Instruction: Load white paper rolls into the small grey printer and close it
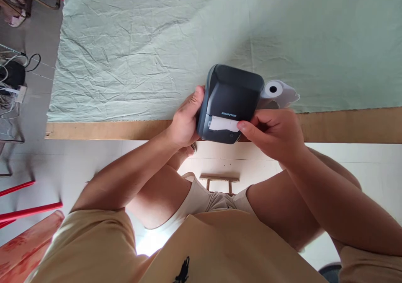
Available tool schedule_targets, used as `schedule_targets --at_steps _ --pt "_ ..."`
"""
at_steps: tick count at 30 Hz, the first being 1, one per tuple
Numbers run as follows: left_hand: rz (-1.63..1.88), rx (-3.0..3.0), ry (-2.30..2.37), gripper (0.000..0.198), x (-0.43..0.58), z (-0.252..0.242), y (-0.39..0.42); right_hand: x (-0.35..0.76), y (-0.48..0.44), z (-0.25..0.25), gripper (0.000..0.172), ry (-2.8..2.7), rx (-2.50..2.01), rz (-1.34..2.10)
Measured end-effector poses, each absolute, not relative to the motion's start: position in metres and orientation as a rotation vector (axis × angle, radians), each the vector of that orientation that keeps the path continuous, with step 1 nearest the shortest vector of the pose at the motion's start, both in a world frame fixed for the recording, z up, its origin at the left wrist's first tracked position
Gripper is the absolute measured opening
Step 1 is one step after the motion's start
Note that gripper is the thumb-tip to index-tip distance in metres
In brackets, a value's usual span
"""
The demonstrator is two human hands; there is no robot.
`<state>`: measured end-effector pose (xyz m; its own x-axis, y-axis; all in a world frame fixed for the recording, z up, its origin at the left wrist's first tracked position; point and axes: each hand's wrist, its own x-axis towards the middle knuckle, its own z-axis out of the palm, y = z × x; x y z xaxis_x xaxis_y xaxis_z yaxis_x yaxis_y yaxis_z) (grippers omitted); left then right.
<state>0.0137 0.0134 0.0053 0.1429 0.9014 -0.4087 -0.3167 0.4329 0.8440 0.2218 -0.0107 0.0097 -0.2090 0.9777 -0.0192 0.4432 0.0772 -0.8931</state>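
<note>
A black label printer (236,92) is held tilted over the table's front edge, with a white strip of paper (223,124) showing in its front slot. My left hand (187,117) grips the printer's left side, thumb up along the edge and the other fingers hidden underneath. At the lower right corner, my right hand (276,134) is closed with its thumb against the right end of the paper strip. Its curled fingers are partly hidden beside the printer. Just beyond that hand, a white paper roll (278,91) with a dark core lies on the cloth, its loose end ragged.
A wrinkled pale green cloth (150,52) covers the table, leaving the wooden front edge (351,125) bare. Tangled cables (11,81) lie off to the left, above red metal bars (31,211). A wooden stool part (220,178) shows below, between my legs.
</note>
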Motion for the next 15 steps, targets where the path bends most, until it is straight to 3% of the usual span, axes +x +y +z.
schedule_targets --at_steps 7,15 --pt "1.043 0.675 1.08 0.058 0.0122 -0.0005 0.0133 0.2213 -0.011 0.0157 0.046 -1.732 -1.4 1.111" --pt "1.048 0.689 1.031 0.052 0.0131 0.0001 0.0136 0.2232 -0.0115 0.013 0.052 -1.77 -1.423 1.097"
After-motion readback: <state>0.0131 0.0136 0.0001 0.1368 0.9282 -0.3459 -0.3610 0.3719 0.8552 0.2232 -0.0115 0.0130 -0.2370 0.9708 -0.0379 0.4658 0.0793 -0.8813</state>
